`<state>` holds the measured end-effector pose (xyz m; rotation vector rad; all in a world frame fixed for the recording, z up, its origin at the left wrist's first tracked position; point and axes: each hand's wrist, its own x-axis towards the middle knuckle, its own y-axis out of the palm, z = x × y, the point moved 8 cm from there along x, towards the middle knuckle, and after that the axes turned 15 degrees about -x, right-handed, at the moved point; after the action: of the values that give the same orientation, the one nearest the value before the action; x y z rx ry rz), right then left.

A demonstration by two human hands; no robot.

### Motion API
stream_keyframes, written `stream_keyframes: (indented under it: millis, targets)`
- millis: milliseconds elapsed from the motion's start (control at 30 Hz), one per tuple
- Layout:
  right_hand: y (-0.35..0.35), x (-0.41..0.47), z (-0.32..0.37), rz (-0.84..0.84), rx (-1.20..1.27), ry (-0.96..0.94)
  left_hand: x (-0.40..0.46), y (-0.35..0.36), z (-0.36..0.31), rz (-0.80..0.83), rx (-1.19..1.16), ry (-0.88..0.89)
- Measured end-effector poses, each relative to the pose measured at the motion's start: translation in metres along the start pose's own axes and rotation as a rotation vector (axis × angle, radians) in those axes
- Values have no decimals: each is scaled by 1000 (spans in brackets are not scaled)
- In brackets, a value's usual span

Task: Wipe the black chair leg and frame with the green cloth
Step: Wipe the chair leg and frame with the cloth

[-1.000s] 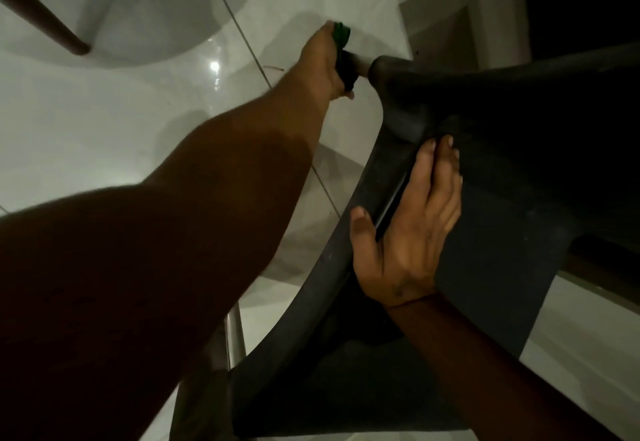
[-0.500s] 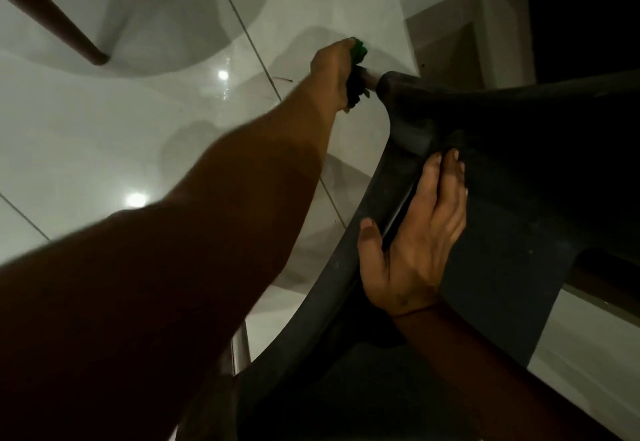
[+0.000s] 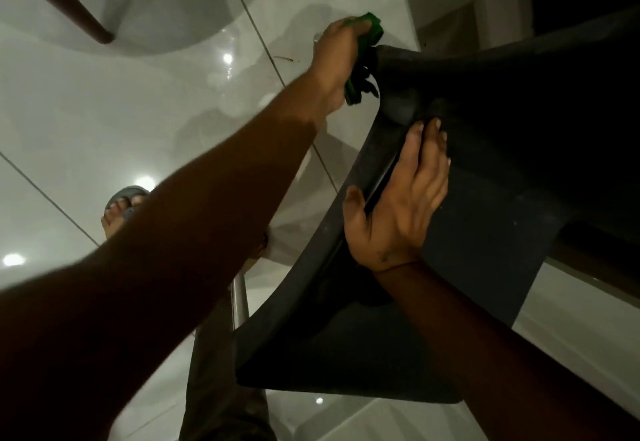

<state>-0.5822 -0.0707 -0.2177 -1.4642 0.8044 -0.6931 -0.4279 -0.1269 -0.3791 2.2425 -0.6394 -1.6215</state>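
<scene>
The black chair (image 3: 485,232) fills the right side, seen from above, with its curved frame edge running from the bottom centre up to a corner at the top. My left hand (image 3: 337,56) is closed around the green cloth (image 3: 367,42), which is bunched against that top corner of the frame; the leg under the cloth is hidden. My right hand (image 3: 398,198) lies flat with fingers together on the chair's frame edge, thumb hooked over the rim, holding it steady.
Glossy white floor tiles (image 3: 104,128) lie below, with light reflections. A brown furniture leg (image 3: 76,14) slants in at the top left. My sandalled foot (image 3: 121,212) stands at the left. A metal chair leg (image 3: 239,298) shows under my left arm.
My left hand with the green cloth has slid closer to the chair's corner, and the cloth shows more. The view has shifted, revealing my foot. My right hand stays on the frame.
</scene>
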Motion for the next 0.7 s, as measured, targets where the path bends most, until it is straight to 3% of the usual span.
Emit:
stream_keyframes:
  millis: [167, 233, 467, 700]
  targets:
    - [2, -2, -3, -32, -24, -21, 31, -10, 2, -163, 178, -174]
    - [1, -2, -2, -23, -25, -30, 27, -13, 3, -176, 127, -194]
    - [-8, 2, 4, 56, -5, -25, -38, 8, -5, -12, -58, -208]
    - [-5, 2, 6, 146, -3, -15, -72, 23, -37, 166, 168, -1]
